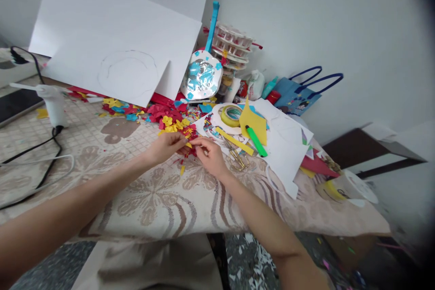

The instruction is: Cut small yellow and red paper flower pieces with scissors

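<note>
My left hand (167, 146) and my right hand (210, 157) meet over the table's middle, fingertips pinched together. Between them shows a small yellow paper piece (188, 144), partly hidden by the fingers; its exact shape is hard to make out. Just beyond lie yellow paper flowers (174, 124) and a heap of red paper cutouts (163, 112). Gold-handled scissors (239, 161) rest beside my right hand. A yellow paper strip (235, 140) and a green marker (256, 140) lie further right, the marker touching a yellow sheet (258, 123).
A white glue gun (52, 104) with cords stands at left near a dark phone-like device (18, 104). White boards (118, 36) lean behind. Right of centre are a tape roll (231, 115), a round decorated piece with a blue strap (203, 76), a blue bag (297, 95) and a tub (346, 186).
</note>
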A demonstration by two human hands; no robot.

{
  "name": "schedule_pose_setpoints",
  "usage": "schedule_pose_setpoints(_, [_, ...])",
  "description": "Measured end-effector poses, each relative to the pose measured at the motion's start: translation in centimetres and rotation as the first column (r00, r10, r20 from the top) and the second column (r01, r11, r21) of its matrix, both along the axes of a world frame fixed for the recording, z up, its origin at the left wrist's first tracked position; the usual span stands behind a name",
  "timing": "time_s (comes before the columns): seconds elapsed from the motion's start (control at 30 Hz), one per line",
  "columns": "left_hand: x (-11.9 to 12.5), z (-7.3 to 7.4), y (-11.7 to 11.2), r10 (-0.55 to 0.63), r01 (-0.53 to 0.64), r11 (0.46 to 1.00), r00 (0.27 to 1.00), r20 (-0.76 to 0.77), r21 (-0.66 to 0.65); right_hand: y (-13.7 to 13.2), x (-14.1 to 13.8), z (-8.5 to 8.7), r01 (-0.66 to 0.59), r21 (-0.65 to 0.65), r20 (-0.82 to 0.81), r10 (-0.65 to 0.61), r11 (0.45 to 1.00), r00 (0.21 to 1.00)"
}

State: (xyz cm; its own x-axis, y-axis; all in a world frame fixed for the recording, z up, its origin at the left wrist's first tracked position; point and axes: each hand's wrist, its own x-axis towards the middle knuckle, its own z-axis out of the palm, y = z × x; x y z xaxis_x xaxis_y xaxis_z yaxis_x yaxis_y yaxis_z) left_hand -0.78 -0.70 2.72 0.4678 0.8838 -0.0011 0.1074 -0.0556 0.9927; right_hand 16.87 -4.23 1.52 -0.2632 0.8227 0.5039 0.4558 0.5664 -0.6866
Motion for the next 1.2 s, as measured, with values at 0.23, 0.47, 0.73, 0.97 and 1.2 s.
schedule_pose_setpoints(0.23, [0.2,0.3,-0.8,-0.009,0.032,0.98,0.993,-0.116,0.195,0.2,-0.3,0.0,-0.046,-0.345,-0.232,-0.037,0.937,0.972])
schedule_pose_setpoints(0.47, [0.5,0.4,-1.0,-0.009,0.014,0.997,0.998,0.068,-0.076,0.4,-0.4,-0.3,-0.102,-0.383,-0.363,-0.048,0.918,0.931])
schedule_pose_setpoints(0.73, [0.4,0.8,-0.8,-0.007,0.02,0.99,0.996,0.094,-0.139,0.1,-0.2,0.5,-0.004,-0.234,-0.199,-0.044,0.972,0.979])
schedule_pose_setpoints(0.97, [0.4,0.7,-0.8,-0.039,0.045,0.994,0.997,0.059,-0.098,-0.4,-0.2,0.7,0.058,-0.014,-0.038,-0.058,0.998,0.998])
schedule_pose_setpoints(1.2, [0.2,0.7,-0.8,-0.065,0.08,0.982,0.994,0.092,-0.171,-0.4,0.1,1.1,0.009,-0.128,-0.131,-0.026,0.992,0.991])
